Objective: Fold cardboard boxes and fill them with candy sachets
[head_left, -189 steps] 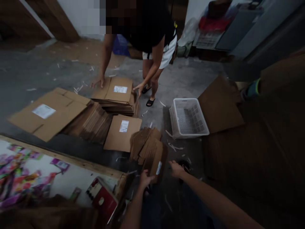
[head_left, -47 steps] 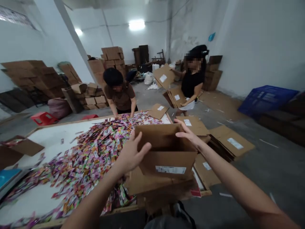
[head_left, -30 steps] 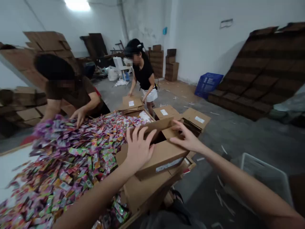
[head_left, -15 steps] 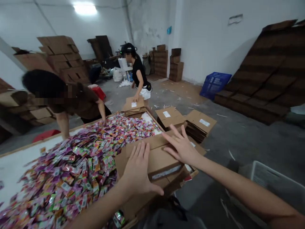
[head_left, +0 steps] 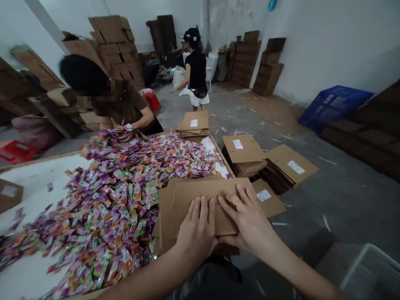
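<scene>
White table w/ wood edge: heap of foil sachets, flat cardboard boxes.

Gold ring on right hand; dark clothing.

Left hand and right hand: both open, palms down, fingers extended and pointing forward. The left fingers lie just beside the right index finger; the two thumbs meet below them. Left forearm and right forearm converge from the lower corners.
</scene>
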`<action>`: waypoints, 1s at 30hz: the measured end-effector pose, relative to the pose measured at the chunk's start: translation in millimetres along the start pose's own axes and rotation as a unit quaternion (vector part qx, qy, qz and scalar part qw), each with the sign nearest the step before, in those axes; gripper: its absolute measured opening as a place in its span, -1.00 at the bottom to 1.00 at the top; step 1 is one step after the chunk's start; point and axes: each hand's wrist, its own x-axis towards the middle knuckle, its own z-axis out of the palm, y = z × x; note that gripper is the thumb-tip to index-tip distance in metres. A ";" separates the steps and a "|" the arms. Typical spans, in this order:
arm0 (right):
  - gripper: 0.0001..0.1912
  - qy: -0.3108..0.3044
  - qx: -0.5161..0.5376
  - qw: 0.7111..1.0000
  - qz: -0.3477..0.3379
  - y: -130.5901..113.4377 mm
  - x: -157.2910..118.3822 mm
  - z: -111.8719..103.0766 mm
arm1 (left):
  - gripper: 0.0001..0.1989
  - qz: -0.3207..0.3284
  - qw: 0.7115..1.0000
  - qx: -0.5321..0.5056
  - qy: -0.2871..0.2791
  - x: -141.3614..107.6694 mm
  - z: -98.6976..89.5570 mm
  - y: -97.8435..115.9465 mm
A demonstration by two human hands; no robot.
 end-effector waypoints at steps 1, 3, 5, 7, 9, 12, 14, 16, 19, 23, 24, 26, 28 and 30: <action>-0.05 -0.001 0.000 1.000 0.000 1.5 -0.4 0.6 | -0.19 0.001 1.000 -0.005 -0.017 1.2 0.0 0.3; -0.09 -0.005 0.004 1.000 0.000 3.2 -1.5 1.4 | -0.22 0.005 0.998 -0.018 -0.054 5.1 -4.2 0.3; -0.14 -0.015 0.013 1.000 -0.003 2.7 -2.4 1.7 | -0.26 0.002 0.995 -0.047 -0.088 9.6 -12.1 -0.7; -0.24 -0.027 0.025 0.999 -0.011 0.3 -3.0 1.8 | -0.39 0.000 0.986 -0.100 -0.134 12.0 -19.1 -2.7; -0.32 -0.034 0.034 0.999 -0.016 -2.3 -2.6 1.3 | -0.50 -0.004 0.978 -0.141 -0.156 10.0 -21.1 -5.8; -0.31 -0.029 0.043 0.999 -0.008 -1.1 0.5 -2.1 | -0.48 0.033 0.988 -0.129 -0.079 2.3 -16.3 -13.1; -0.28 -0.026 0.063 0.998 -0.009 5.1 4.1 -7.4 | -0.51 0.094 0.988 -0.123 0.020 2.2 -15.5 -20.5; -0.31 -0.030 0.097 0.995 -0.024 14.9 7.8 -14.0 | -0.29 0.104 0.984 -0.116 0.081 11.6 -20.4 -29.1; -0.39 -0.047 0.150 0.987 -0.034 32.6 12.0 -20.4 | 0.42 0.061 0.993 -0.095 0.017 38.1 -31.3 -39.5; -0.38 -0.044 0.218 0.975 -0.001 49.4 13.2 -19.4 | 0.44 0.077 0.988 -0.120 -0.064 60.9 -29.4 -39.4; -0.38 -0.036 0.235 0.971 0.007 51.1 12.4 -20.0 | 0.42 0.076 0.988 -0.124 -0.056 61.4 -27.0 -37.2; -0.43 0.003 0.269 0.963 0.030 53.0 8.7 -24.7 | 0.38 0.081 0.988 -0.129 -0.031 57.5 -25.0 -34.6; -0.49 0.074 0.292 0.951 0.075 58.6 1.1 -32.4 | 0.33 0.089 0.987 -0.134 -0.003 48.3 -30.8 -40.5; -0.51 0.164 0.315 0.921 0.157 73.7 -10.4 -37.3 | 0.30 0.076 0.985 -0.154 0.030 32.5 -45.1 -60.6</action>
